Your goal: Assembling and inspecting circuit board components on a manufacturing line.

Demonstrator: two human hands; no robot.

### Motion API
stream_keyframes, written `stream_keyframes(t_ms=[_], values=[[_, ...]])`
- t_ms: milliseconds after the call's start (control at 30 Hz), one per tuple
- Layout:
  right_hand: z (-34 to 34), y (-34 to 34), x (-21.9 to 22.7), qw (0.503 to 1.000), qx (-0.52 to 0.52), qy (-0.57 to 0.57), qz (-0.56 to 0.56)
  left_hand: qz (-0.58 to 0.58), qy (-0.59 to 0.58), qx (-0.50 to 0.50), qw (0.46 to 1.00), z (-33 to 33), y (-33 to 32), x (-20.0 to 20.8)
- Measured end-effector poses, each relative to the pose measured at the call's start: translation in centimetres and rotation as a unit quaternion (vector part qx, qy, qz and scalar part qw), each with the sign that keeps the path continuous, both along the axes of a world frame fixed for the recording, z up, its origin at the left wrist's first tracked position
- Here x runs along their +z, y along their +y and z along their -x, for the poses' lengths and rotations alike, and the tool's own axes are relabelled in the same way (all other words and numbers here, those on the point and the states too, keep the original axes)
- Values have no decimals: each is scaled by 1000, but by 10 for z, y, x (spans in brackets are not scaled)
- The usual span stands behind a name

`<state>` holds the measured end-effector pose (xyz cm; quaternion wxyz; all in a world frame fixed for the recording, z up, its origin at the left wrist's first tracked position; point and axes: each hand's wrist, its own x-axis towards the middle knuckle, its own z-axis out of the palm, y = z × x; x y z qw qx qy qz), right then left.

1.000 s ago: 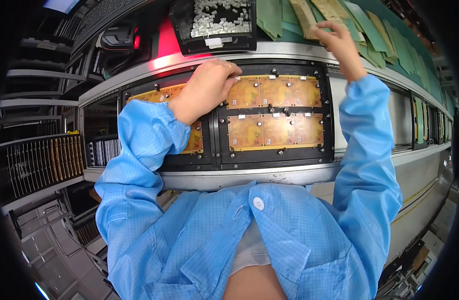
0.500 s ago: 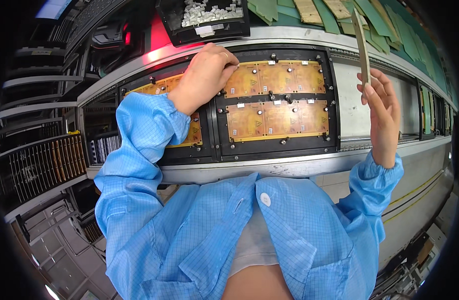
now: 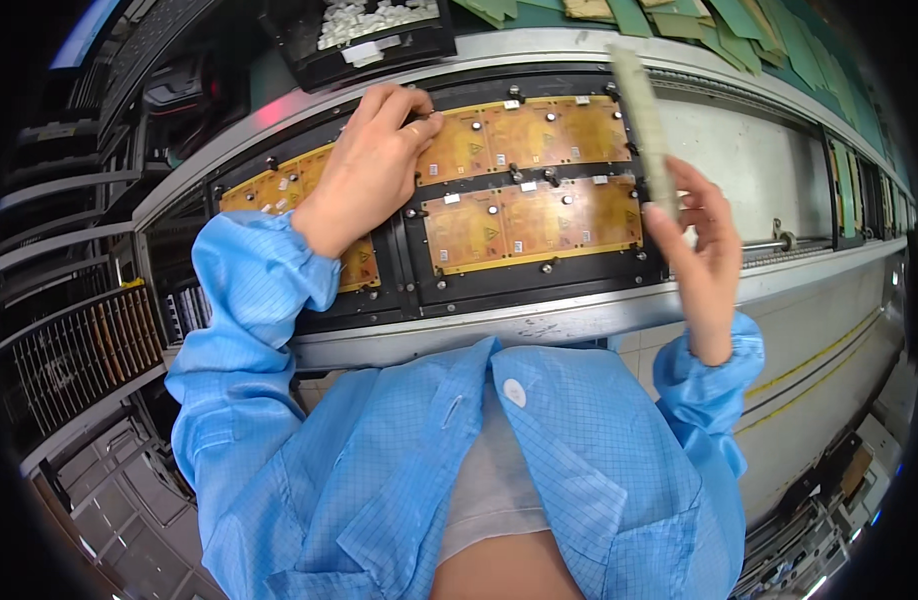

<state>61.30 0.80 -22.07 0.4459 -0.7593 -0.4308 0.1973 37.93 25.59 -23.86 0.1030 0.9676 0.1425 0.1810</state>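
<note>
A black carrier frame (image 3: 519,287) lies across the rails in front of me, holding yellow-orange circuit boards in two rows. My left hand (image 3: 371,165) rests over it, beside the left end of the upper right board panel (image 3: 527,140). Its fingers are curled together, and whatever they may pinch is hidden. Below that sits the lower right board panel (image 3: 534,228), with small white and black parts on it. My right hand (image 3: 704,265) grips a long, pale, flat strip (image 3: 643,130) near its lower end. The strip stands tilted by the frame's right edge, slightly blurred.
Beyond the rail stands a black bin (image 3: 379,52) of small white parts. Green and tan flat pieces (image 3: 749,35) are heaped at the back right. A metal rail (image 3: 459,338) runs along the near side. A slotted rack (image 3: 74,345) stands at the left.
My right hand has moved left and nearer with the strip, bringing it beside the carrier frame. My left hand stays by the upper boards. The whole view has shifted somewhat.
</note>
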Motion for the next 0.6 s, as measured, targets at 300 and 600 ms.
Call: stream_keyframes(t_ms=[300, 600], values=[[61, 26, -23, 970, -32, -239, 27, 45, 42, 5, 998, -6, 1, 3], [68, 28, -25, 964, -21, -258, 66, -7, 66, -22, 998, -5, -4, 8]])
